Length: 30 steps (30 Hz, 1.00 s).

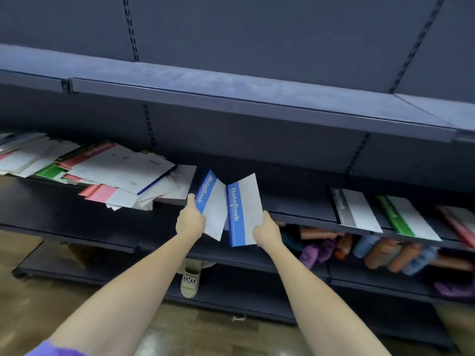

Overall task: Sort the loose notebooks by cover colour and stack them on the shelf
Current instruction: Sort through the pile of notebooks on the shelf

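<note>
The left hand (190, 220) grips one blue notebook (210, 204), the right hand (267, 231) another (243, 211); sorting step, next probably a blue stack on the shelf (303, 209)

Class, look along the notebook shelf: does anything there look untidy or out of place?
Yes. The loose pile of notebooks at the left is jumbled: red, green and blue-edged covers mixed, fanned askew, some overhanging the shelf front edge. To the right, single grey and green notebooks lie apart.
</note>
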Each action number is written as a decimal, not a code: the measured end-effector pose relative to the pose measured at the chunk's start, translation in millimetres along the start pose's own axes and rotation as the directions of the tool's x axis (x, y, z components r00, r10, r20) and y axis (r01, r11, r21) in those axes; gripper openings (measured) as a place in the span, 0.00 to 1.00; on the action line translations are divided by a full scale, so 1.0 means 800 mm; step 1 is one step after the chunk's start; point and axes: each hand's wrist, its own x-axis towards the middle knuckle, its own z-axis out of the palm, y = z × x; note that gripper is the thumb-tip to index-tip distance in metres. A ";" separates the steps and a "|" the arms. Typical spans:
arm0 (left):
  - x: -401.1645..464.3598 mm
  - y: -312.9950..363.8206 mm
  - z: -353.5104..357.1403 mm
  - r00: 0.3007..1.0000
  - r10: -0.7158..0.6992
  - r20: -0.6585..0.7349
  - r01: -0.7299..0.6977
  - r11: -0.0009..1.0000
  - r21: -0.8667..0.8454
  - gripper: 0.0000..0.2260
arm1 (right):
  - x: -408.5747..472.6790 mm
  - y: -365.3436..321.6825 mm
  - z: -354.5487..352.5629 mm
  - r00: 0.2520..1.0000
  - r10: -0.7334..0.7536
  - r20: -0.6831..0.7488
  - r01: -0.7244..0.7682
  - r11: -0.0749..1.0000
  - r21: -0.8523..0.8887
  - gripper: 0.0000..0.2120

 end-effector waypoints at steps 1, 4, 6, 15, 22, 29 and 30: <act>-0.010 0.002 0.012 1.000 -0.001 0.026 0.001 1.000 -0.007 0.21 | -0.011 0.014 -0.007 0.999 0.020 -0.031 -0.020 1.000 -0.005 0.14; -0.043 0.014 0.052 0.993 0.062 0.101 -0.056 0.996 -0.062 0.16 | -0.054 0.066 -0.031 0.987 0.100 -0.122 -0.098 0.995 0.024 0.17; -0.066 0.033 0.080 0.982 0.116 0.151 -0.104 0.991 -0.087 0.15 | -0.080 0.103 -0.057 0.970 0.133 -0.202 -0.127 0.991 0.041 0.15; -0.197 0.162 0.197 0.873 0.338 0.351 -0.283 0.938 -0.200 0.15 | -0.165 0.242 -0.187 0.844 0.383 -0.375 -0.232 0.892 0.388 0.14; -0.314 0.305 0.300 0.815 0.455 0.359 -0.415 0.890 -0.188 0.15 | -0.214 0.350 -0.335 0.741 0.468 -0.481 -0.261 0.861 0.436 0.18; -0.434 0.435 0.414 0.737 0.544 0.401 -0.501 0.838 -0.215 0.14 | -0.268 0.492 -0.489 0.657 0.521 -0.545 -0.310 0.846 0.435 0.12; -0.445 0.449 0.427 0.722 0.550 0.419 -0.500 0.834 -0.232 0.15 | -0.274 0.506 -0.506 0.653 0.528 -0.544 -0.305 0.840 0.449 0.11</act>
